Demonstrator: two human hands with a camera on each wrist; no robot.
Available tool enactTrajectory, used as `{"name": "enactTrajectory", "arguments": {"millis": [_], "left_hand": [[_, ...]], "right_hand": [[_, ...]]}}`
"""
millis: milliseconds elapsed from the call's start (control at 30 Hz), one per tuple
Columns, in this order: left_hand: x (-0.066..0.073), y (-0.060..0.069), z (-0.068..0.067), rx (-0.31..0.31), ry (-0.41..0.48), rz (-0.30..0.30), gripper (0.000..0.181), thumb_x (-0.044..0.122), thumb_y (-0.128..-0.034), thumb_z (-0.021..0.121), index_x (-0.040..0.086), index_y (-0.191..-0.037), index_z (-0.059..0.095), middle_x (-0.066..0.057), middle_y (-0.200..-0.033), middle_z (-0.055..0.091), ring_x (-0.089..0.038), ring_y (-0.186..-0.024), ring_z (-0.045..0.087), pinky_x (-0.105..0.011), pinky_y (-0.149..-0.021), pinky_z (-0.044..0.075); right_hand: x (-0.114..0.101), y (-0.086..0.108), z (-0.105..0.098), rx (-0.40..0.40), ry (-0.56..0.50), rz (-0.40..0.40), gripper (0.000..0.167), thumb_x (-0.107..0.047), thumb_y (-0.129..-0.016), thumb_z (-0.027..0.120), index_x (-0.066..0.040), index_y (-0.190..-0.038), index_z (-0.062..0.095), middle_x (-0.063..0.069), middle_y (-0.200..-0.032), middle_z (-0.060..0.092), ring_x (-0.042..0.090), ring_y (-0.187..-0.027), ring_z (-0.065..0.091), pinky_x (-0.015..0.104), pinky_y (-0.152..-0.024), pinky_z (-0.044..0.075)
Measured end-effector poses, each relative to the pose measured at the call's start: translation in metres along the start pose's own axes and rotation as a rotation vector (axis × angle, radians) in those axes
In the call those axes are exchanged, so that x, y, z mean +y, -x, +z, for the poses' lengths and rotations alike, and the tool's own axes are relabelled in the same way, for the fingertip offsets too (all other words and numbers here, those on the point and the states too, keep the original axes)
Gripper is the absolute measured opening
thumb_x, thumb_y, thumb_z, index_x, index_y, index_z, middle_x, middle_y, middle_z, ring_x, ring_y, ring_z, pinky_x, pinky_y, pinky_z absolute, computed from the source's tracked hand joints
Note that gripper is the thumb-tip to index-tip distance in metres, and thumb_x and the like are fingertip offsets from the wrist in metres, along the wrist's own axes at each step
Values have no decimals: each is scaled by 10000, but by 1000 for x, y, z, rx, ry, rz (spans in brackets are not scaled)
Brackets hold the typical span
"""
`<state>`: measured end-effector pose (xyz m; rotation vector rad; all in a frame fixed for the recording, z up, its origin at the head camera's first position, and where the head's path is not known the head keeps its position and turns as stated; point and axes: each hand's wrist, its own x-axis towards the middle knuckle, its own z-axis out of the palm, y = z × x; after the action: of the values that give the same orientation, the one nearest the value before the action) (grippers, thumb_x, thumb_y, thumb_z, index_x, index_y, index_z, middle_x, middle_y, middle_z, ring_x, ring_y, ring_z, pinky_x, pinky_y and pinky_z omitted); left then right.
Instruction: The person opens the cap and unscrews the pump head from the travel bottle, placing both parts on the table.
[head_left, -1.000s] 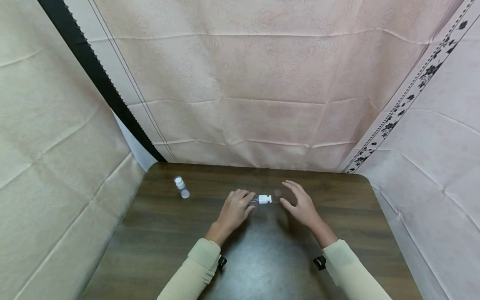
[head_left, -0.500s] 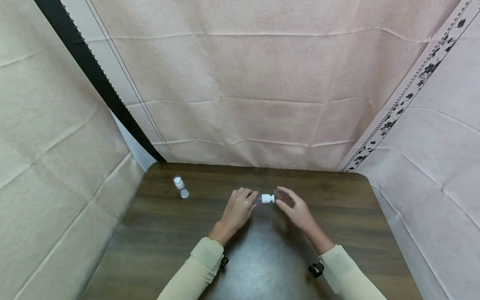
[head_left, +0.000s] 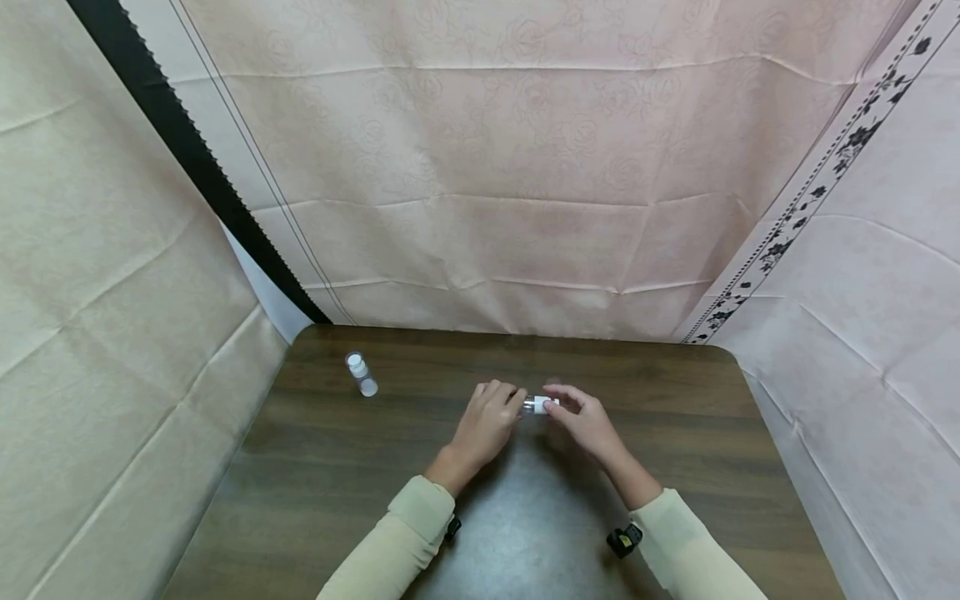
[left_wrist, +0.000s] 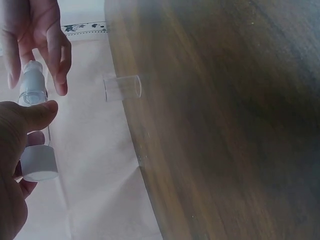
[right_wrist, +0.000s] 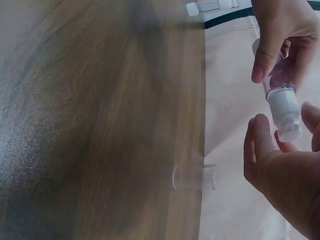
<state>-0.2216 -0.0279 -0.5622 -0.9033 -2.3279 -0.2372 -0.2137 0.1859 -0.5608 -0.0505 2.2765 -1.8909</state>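
Observation:
My left hand (head_left: 483, 425) grips a small clear bottle with a white base (left_wrist: 39, 163) and a white pump top (right_wrist: 285, 107). It is tilted, with its pump end towards my right hand (head_left: 592, 429). In the right wrist view the right fingers (right_wrist: 262, 137) lie loosely bent around the nozzle, the thumb apart from it; whether a finger touches it I cannot tell. A clear cylindrical cap (left_wrist: 122, 88) stands near the table's far edge, also visible in the right wrist view (right_wrist: 194, 178); in the head view my right hand mostly hides it.
A second small bottle (head_left: 362, 375) with white ends is at the back left of the brown wooden table (head_left: 300, 467). Pale cloth (head_left: 480, 167) hangs behind the table and along both sides. Each wrist carries a small black device (head_left: 624, 540).
My right hand has moved left and closer around the pump end, its fingers drawn nearer together. My left hand has shifted slightly right with the bottle.

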Motion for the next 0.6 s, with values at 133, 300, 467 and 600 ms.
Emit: {"name": "enactTrajectory", "arguments": {"millis": [133,300,467,600], "left_hand": [[2,0,3,11,-38,29,180,130,-935,760,93,-1110,753,-35,-1003,714,-177,-875,643,-295,-710,468],[4,1,6,19,-64,50,165,110,-935,743,84,-1097,765,-52,-993,722,-200,-879,644,-307,-708,467],[5,0,5,-5,-78,45,176,118,-941,745,91,-1114,767,-51,-1011,734,-189,-891,644,-302,-721,471],[7,0,4,-11,-74,36,175,117,-942,744,90,-1114,769,-50,-1011,742,-186,-887,648,-302,-727,478]], "right_hand": [[-2,-1,0,-4,-11,10,365,-179,-1001,697,2,-1317,662,203,-1334,642,182,-1053,671,510,-953,569],[-3,0,0,-7,3,14,295,-160,-996,700,-1,-1245,704,174,-1189,696,232,-971,675,472,-884,590],[-3,0,0,-14,-16,25,289,-149,-991,706,21,-1225,708,169,-1154,708,255,-959,678,404,-850,603],[-3,-1,0,-9,-32,33,295,-120,-986,707,55,-1223,699,178,-1140,707,174,-918,670,348,-831,605]]}}
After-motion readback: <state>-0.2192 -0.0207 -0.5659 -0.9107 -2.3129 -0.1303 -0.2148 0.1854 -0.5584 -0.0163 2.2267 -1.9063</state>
